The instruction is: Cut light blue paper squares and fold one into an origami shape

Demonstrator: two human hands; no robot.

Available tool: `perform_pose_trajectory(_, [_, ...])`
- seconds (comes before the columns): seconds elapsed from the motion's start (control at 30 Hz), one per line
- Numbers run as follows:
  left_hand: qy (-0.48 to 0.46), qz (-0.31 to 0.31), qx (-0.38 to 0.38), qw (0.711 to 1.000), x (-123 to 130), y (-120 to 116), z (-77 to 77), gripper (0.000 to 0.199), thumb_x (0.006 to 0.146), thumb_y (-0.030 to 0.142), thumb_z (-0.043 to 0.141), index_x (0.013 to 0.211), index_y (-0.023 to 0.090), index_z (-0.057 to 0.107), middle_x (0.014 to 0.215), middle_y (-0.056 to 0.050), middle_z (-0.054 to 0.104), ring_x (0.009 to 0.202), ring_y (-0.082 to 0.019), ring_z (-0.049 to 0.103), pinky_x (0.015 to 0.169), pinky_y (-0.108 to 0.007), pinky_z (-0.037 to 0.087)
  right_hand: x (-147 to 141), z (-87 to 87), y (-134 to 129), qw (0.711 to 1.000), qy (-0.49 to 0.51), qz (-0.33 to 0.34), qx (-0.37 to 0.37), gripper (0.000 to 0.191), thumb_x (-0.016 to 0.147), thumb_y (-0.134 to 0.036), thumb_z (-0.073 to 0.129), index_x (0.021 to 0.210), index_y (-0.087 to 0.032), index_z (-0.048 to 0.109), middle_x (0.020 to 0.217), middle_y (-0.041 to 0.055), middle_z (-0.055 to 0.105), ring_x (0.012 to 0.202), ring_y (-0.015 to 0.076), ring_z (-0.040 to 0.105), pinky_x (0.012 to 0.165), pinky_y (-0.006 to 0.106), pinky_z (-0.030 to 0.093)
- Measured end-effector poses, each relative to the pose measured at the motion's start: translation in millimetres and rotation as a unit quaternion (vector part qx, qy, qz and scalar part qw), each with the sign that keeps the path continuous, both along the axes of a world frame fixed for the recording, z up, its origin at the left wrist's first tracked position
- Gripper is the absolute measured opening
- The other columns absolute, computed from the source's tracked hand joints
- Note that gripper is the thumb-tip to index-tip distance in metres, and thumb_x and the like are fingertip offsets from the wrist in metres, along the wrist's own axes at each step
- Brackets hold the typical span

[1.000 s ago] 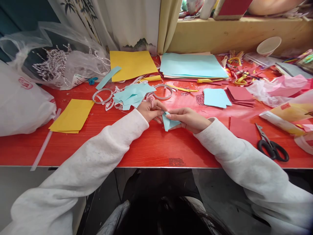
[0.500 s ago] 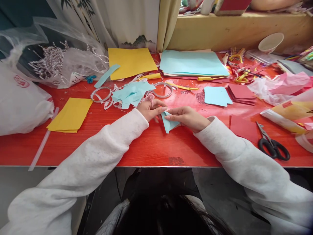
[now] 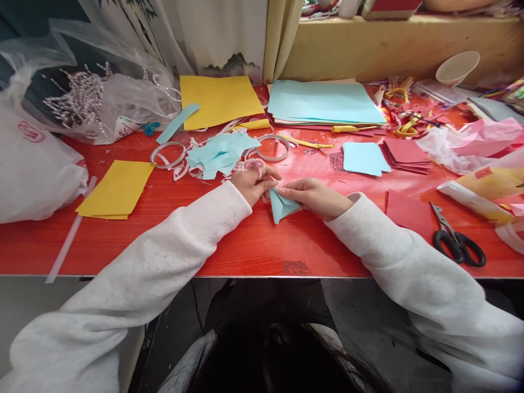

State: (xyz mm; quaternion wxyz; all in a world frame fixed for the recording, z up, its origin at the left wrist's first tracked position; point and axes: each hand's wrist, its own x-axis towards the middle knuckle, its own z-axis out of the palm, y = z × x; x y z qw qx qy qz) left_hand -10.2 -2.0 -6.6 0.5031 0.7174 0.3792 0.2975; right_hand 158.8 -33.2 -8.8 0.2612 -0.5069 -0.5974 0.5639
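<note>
Yellow ppr stack (image 3: 115, 188) on red tbl (image 3: 245, 254), far L. L hand (image 3: 248, 183): fingers pinched at top of folded blue ppr (image 3: 281, 208), which is betw. both hands, mid-tbl. R hand (image 3: 321, 196) pinches its R side, thumb on top. Scissors (image 3: 453, 234) far R, just beside red ppr (image 3: 409, 208).
</note>
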Motion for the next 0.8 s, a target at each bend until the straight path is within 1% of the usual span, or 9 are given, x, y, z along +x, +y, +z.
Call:
perform_pose_trajectory(0.1, [0.033,0.005,0.081,0.996,-1.5,-3.0,0.4,0.012,0.077,0.019,0.051,0.088,0.014,0.054,0.059,0.003,0.055,0.051,-0.007,0.054,0.056,-0.021,0.048,0.2,0.9,0.2,0.999,-0.027,0.024,0.018,0.039,0.074,-0.050,0.053,0.060,-0.014,0.053,0.052,-0.0028,0.034,0.048,0.0061,0.028,0.044,0.023,0.022])
perform_pose_trajectory(0.17, [0.065,0.018,0.132,0.989,-2.2,-3.3,-0.2,0.015,0.077,0.022,0.052,0.090,0.015,0.054,0.062,0.003,0.057,0.054,-0.007,0.055,0.061,-0.022,0.048,0.0,1.2,0.2,0.998,-0.034,0.030,0.030,0.039,0.075,-0.050,0.052,0.060,-0.014,0.050,0.053,-0.0033,0.031,0.049,0.0059,0.025,0.045,0.024,0.019])
perform_pose_trajectory(0.23, [0.086,0.032,0.144,0.985,-2.9,-1.1,-0.9,0.020,0.077,0.026,0.052,0.093,0.014,0.054,0.063,0.002,0.058,0.055,-0.007,0.056,0.064,-0.023,0.047,-0.3,1.2,-0.1,0.998,-0.036,0.024,0.036,0.039,0.075,-0.050,0.052,0.059,-0.014,0.048,0.053,-0.0037,0.030,0.049,0.0059,0.024,0.045,0.024,0.018])
perform_pose_trajectory(0.3, [0.094,0.049,0.118,0.987,-4.2,2.9,-1.0,0.024,0.079,0.034,0.049,0.090,0.015,0.055,0.063,0.001,0.059,0.054,-0.007,0.055,0.063,-0.023,0.047,-0.6,1.5,-0.6,0.999,-0.029,0.013,0.034,0.040,0.074,-0.050,0.053,0.058,-0.015,0.046,0.053,-0.0040,0.029,0.049,0.0058,0.023,0.045,0.024,0.017])
perform_pose_trajectory(0.37, [0.106,0.064,0.085,0.989,-5.8,7.1,-0.2,0.029,0.078,0.042,0.047,0.081,0.015,0.058,0.064,0.000,0.060,0.053,-0.008,0.055,0.060,-0.023,0.046,-1.1,2.2,-1.2,0.999,-0.019,0.005,0.031,0.040,0.074,-0.050,0.053,0.057,-0.015,0.044,0.053,-0.0042,0.028,0.048,0.0056,0.022,0.046,0.024,0.016])
perform_pose_trajectory(0.43, [0.111,0.070,0.066,0.989,-7.0,10.0,0.6,0.031,0.074,0.045,0.051,0.074,0.015,0.059,0.064,0.000,0.060,0.055,-0.008,0.054,0.058,-0.022,0.046,-1.7,3.2,-1.9,0.999,-0.018,0.000,0.029,0.040,0.075,-0.049,0.053,0.056,-0.015,0.042,0.053,-0.0044,0.027,0.048,0.0054,0.022,0.046,0.025,0.016])
perform_pose_trajectory(0.57, [0.078,0.061,0.034,0.994,-6.5,10.8,-0.2,0.026,0.068,0.040,0.060,0.073,0.014,0.058,0.060,0.001,0.057,0.052,-0.008,0.052,0.052,-0.021,0.044,-3.3,7.0,-3.9,1.000,-0.014,-0.005,0.018,0.039,0.075,-0.047,0.054,0.056,-0.015,0.041,0.053,-0.0050,0.027,0.048,0.0050,0.022,0.046,0.024,0.015])
perform_pose_trajectory(0.7, [0.043,0.051,0.007,0.998,-4.9,9.6,-1.8,0.019,0.070,0.031,0.060,0.072,0.013,0.057,0.056,0.002,0.055,0.049,-0.006,0.051,0.051,-0.020,0.045,-4.2,11.9,-6.7,1.000,0.007,0.025,-0.006,0.037,0.075,-0.046,0.054,0.058,-0.014,0.044,0.051,-0.0053,0.031,0.047,0.0045,0.026,0.045,0.024,0.017])
perform_pose_trajectory(0.8, [0.039,0.043,0.009,0.998,-4.5,9.3,-2.3,0.017,0.071,0.030,0.059,0.072,0.013,0.057,0.055,0.003,0.055,0.048,-0.006,0.051,0.051,-0.020,0.045,-3.6,12.1,-6.9,0.999,0.015,0.050,-0.014,0.035,0.075,-0.045,0.054,0.062,-0.014,0.049,0.052,-0.0050,0.034,0.047,0.0044,0.029,0.045,0.023,0.019])
